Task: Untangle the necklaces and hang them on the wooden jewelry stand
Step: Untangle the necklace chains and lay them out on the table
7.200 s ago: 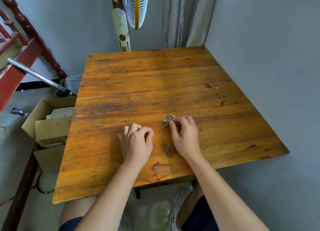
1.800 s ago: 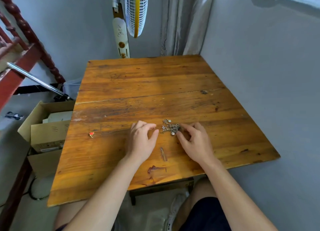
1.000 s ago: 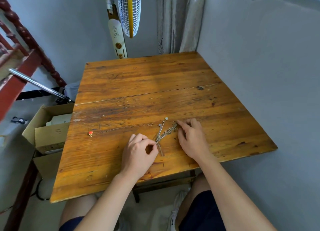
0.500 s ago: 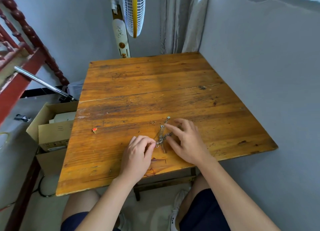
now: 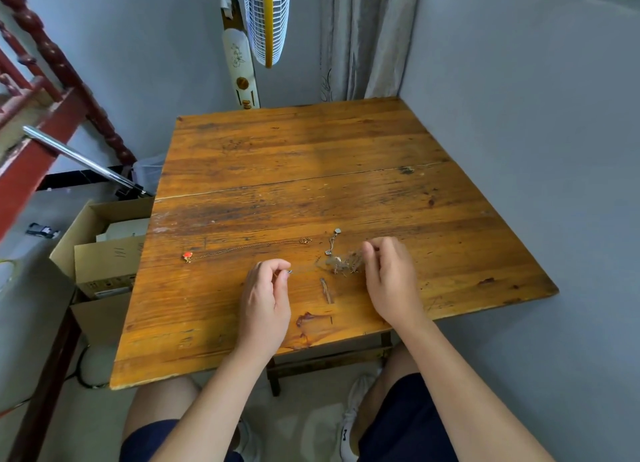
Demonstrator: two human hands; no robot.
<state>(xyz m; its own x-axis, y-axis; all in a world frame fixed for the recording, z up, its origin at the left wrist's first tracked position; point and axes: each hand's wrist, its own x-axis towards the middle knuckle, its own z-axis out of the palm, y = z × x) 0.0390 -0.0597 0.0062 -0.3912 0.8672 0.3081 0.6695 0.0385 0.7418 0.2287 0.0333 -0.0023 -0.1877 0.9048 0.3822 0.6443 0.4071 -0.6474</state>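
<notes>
A blurred tangle of silver necklaces (image 5: 343,263) lies on the wooden table (image 5: 311,156), just left of my right hand (image 5: 389,278), whose curled fingers pinch the tangle's right side. My left hand (image 5: 265,299) pinches a small silver chain end (image 5: 289,271) to the left of the tangle. One silver pendant (image 5: 337,231) trails away from the tangle toward the far side. A thin gold chain with a red pendant (image 5: 187,256) lies stretched out to the left, ending at a small gold clasp (image 5: 305,240). No wooden jewelry stand is in view.
A grey wall runs along the table's right edge. A standing fan (image 5: 265,18) and a curtain (image 5: 363,35) are behind the table. Open cardboard boxes (image 5: 104,250) sit on the floor at the left, beside a red stair rail (image 5: 52,66). My knees are under the near edge.
My left hand has drawn a chain end out to the left, away from the tangle. My right hand has shifted right and now pinches the tangle, which looks blurred with motion.
</notes>
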